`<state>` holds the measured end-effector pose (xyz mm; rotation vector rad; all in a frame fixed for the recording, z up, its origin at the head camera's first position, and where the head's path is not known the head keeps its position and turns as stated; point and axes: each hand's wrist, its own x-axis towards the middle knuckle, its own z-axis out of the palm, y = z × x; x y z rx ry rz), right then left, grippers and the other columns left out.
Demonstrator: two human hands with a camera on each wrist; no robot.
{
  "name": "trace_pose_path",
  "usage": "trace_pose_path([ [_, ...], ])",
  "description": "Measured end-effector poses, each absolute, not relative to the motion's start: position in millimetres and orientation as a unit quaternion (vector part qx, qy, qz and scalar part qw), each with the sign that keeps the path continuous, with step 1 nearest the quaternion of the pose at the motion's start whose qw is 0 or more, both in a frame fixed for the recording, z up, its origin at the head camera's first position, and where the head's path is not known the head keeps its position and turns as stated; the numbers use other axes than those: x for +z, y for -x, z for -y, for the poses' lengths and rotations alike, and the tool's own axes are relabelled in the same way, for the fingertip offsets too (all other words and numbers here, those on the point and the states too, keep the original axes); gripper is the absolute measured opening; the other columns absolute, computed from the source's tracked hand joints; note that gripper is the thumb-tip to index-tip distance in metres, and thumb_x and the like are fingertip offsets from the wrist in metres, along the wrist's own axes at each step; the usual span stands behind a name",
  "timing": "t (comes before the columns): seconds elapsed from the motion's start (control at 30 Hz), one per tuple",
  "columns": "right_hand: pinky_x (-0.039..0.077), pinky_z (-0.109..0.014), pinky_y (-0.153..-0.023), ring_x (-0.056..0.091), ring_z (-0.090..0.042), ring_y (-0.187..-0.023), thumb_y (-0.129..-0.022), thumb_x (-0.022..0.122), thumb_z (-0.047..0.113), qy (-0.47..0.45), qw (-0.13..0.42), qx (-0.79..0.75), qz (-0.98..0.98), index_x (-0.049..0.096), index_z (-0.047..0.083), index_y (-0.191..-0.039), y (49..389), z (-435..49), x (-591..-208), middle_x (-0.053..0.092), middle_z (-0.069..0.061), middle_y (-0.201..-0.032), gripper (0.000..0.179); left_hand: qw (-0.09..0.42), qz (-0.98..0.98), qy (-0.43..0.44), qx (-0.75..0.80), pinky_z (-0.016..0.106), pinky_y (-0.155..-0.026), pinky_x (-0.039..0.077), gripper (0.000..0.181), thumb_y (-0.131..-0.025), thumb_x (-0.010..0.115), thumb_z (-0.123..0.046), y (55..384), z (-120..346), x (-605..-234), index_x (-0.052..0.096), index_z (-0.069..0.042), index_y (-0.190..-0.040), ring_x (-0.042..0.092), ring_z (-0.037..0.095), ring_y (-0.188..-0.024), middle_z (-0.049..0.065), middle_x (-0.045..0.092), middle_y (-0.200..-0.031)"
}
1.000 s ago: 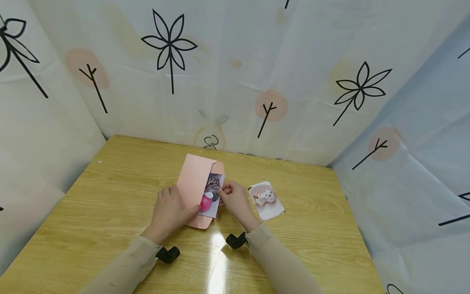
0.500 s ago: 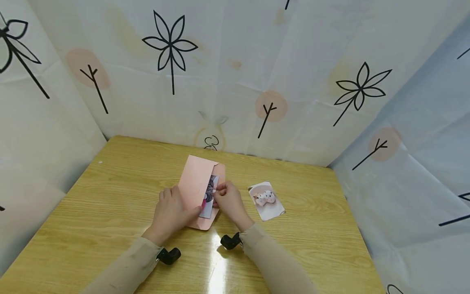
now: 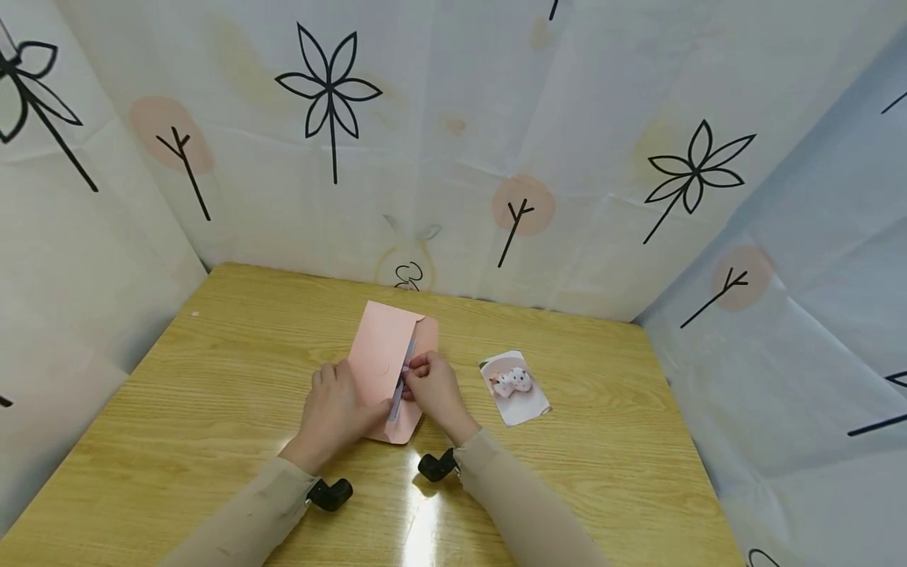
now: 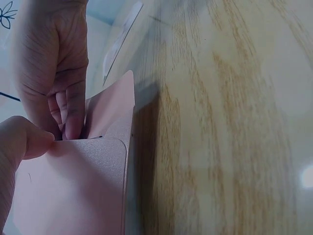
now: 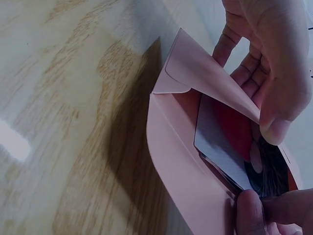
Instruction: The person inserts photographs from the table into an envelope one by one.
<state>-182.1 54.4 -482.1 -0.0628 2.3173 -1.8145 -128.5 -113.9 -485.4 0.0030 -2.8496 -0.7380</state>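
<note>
A pink envelope (image 3: 379, 342) is tilted on the table, its opening and unfolded flap on the right. My left hand (image 3: 342, 405) grips its left part, with the thumb (image 5: 276, 129) curled over the opening's edge. At that opening my right hand (image 3: 434, 387) pinches the outer edge of a photo card (image 5: 220, 132) with a grey cat and a pink-red round shape. Most of the card is inside the envelope; only a narrow strip shows in the head view. Under it, in the right wrist view, another thin edge shows. In the left wrist view, the envelope's front hides the card.
Right of the envelope lies another photo card (image 3: 515, 387) with small white figures on it. The wooden table (image 3: 602, 457) meets a patterned cloth (image 3: 439, 157) at the back and sides. A tiny pale speck (image 3: 194, 313) lies near the table's left edge.
The cat photo card has slid left, deeper into the envelope, with my right hand moving along with it. The envelope and left hand have shifted slightly right. The other card stays put.
</note>
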Motion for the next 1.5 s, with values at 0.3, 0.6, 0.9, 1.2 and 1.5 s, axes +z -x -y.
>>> trace_pose_path([
  [0.3,0.056,-0.033,-0.059,0.066,-0.024,-0.065,-0.091,0.06,0.003,0.035,0.103,-0.604,-0.789,0.057,-0.002,-0.101,182.3,-59.4,-481.7,0.062,-0.011,-0.08,0.011,0.104,0.962,0.002,-0.254,0.047,-0.067,0.043,0.088,-0.066,0.077,-0.058,129.1,112.9,-487.8,0.048,0.015,-0.108,0.043,0.038,-0.089,0.024,0.045,-0.095],
  [0.6,0.051,-0.029,-0.059,0.059,-0.015,-0.071,-0.09,0.068,0.02,0.086,0.096,-0.53,-0.838,0.061,0.006,-0.105,186.2,-84.0,-479.0,0.061,-0.007,-0.087,0.022,0.074,0.967,-0.019,-0.241,0.048,-0.068,0.044,0.091,-0.067,0.076,-0.06,130.2,119.1,-492.3,0.047,0.014,-0.111,0.044,0.039,-0.092,0.025,0.045,-0.097],
  [0.9,0.051,-0.05,-0.079,0.061,-0.036,-0.094,-0.091,0.068,0.032,0.124,0.129,-0.56,-0.809,0.055,0.002,-0.126,192.0,-124.0,-468.6,0.06,-0.014,-0.109,0.048,0.065,0.967,-0.02,-0.247,0.048,-0.067,0.043,0.088,-0.068,0.074,-0.058,129.3,125.7,-495.0,0.046,0.014,-0.111,0.043,0.037,-0.09,0.024,0.044,-0.097],
  [1.2,0.049,-0.038,-0.083,0.058,-0.02,-0.097,-0.081,0.074,0.048,0.06,0.078,-0.505,-0.857,0.055,0.004,-0.127,197.6,-175.4,-468.6,0.061,-0.005,-0.109,0.066,0.061,0.966,-0.022,-0.25,0.05,-0.069,0.043,0.09,-0.069,0.073,-0.059,128.0,132.6,-493.8,0.046,0.014,-0.112,0.043,0.039,-0.092,0.025,0.045,-0.1],
  [1.5,0.045,-0.044,-0.092,0.052,-0.028,-0.114,-0.081,0.075,0.046,-0.019,0.039,-0.439,-0.897,0.048,0.006,-0.135,202.6,-218.1,-482.7,0.054,-0.012,-0.126,0.072,0.07,0.966,-0.03,-0.249,0.047,-0.065,0.043,0.088,-0.068,0.073,-0.059,127.3,142.1,-493.8,0.046,0.014,-0.111,0.042,0.037,-0.088,0.024,0.045,-0.097],
])
